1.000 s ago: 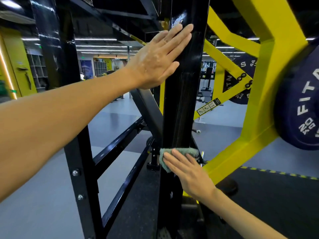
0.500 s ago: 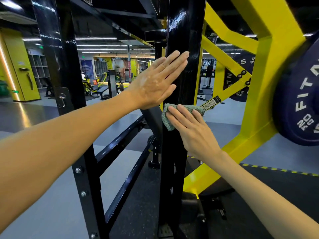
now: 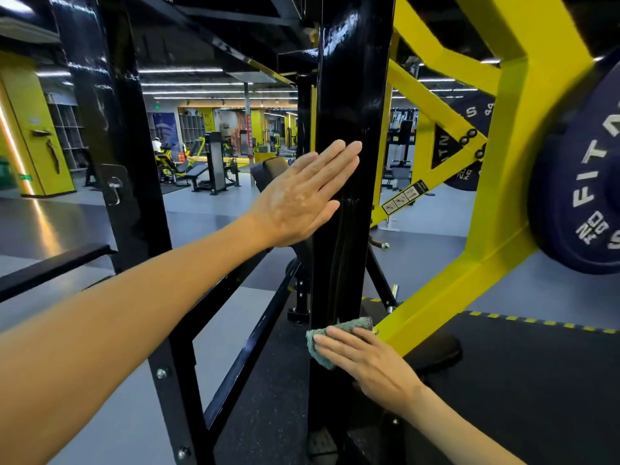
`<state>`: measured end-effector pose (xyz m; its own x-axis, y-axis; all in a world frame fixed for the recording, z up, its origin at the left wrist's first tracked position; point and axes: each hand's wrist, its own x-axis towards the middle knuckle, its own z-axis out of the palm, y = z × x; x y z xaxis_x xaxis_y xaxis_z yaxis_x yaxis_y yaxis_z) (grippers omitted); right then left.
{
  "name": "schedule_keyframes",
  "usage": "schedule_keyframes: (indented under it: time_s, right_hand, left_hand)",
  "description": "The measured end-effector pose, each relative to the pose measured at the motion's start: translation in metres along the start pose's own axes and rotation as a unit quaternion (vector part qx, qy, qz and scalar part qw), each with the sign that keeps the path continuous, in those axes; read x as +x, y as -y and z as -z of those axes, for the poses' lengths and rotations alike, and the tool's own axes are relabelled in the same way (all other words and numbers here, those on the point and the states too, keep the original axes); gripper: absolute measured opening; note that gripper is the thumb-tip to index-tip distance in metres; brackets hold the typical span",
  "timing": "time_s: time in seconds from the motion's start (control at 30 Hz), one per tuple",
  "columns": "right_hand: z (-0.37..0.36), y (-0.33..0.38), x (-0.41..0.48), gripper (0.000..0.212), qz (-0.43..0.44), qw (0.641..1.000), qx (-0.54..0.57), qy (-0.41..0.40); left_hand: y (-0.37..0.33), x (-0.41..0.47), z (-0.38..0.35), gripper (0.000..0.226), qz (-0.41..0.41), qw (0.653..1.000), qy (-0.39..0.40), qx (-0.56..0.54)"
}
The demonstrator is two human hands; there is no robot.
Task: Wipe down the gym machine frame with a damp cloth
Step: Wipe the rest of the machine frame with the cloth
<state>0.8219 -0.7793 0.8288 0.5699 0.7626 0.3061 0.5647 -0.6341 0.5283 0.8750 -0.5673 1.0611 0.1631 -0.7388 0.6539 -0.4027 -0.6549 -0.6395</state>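
A glossy black upright post (image 3: 352,95) of the gym machine frame stands in the middle of the head view. My left hand (image 3: 305,193) lies flat against the post at mid height, fingers straight. Lower down, my right hand (image 3: 365,360) presses a small grey-green cloth (image 3: 322,347) against the post with straight fingers. Part of the cloth sticks out above and to the left of the fingers.
A yellow angled frame (image 3: 496,169) with a dark weight plate (image 3: 583,182) stands close on the right. Another black upright (image 3: 110,139) with cross rails (image 3: 248,357) is on the left. Black rubber matting (image 3: 536,374) covers the floor at right. Other machines (image 3: 214,162) stand far behind.
My right hand slid the cloth up the post to just under my left hand, then back down to the lower part. My left hand has shifted lower on the post.
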Motion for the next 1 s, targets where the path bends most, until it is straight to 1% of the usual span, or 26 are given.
schedule_keyframes:
  time_s: [0.07,0.13,0.27,0.37,0.43,0.5,0.6,0.67,0.7,0.8,0.87,0.9,1.0]
  right_hand:
    - [0.017,-0.016,0.006,0.085,0.014,0.999,-0.007,-0.029]
    - [0.042,-0.034,0.019,0.073,-0.015,0.997,-0.002,-0.082]
    - [0.092,-0.063,0.046,0.070,-0.119,0.980,0.013,-0.162]
    - [0.082,-0.054,0.051,0.070,-0.146,0.969,0.033,-0.197]
    - [0.054,-0.035,0.044,0.073,-0.144,0.970,0.030,-0.194]
    - [0.021,-0.009,0.029,0.075,-0.121,0.980,0.027,-0.158]
    - [-0.027,0.031,0.002,0.078,-0.051,0.996,0.029,-0.073]
    - [-0.043,0.048,-0.010,0.093,-0.021,0.999,0.041,0.004]
    - [-0.046,0.049,-0.013,0.096,-0.015,0.999,0.041,0.021]
    - [-0.040,0.036,-0.015,0.090,0.011,0.999,0.037,0.014]
    - [-0.030,0.023,-0.011,0.076,0.019,0.999,0.036,-0.021]
    - [-0.024,0.016,-0.006,0.069,0.007,0.998,0.039,-0.041]
    - [0.008,-0.002,0.015,0.067,-0.058,0.994,0.042,-0.088]
  left_hand:
    - [0.001,0.000,0.002,0.061,-0.001,1.000,0.008,0.005]
    - [0.000,0.000,0.002,0.062,0.000,1.000,0.013,0.009]
    - [-0.005,-0.005,0.001,0.061,-0.009,1.000,0.022,0.012]
    - [-0.009,-0.007,-0.001,0.061,0.003,1.000,0.017,0.015]
    - [-0.013,-0.007,-0.003,0.062,0.011,1.000,0.009,0.013]
    - [-0.019,-0.013,-0.007,0.062,0.010,1.000,0.007,0.008]
    - [-0.036,-0.031,-0.020,0.061,-0.022,1.000,0.015,0.008]
    - [-0.048,-0.043,-0.027,0.060,-0.029,0.999,0.024,0.006]
    - [-0.053,-0.046,-0.028,0.059,-0.023,0.999,0.025,0.003]
    - [-0.054,-0.046,-0.027,0.058,-0.013,1.000,0.027,0.002]
    - [-0.054,-0.046,-0.025,0.059,-0.011,0.999,0.030,0.005]
    - [-0.055,-0.046,-0.025,0.059,-0.009,0.999,0.030,0.002]
    - [-0.060,-0.050,-0.026,0.057,-0.004,1.000,0.026,-0.003]
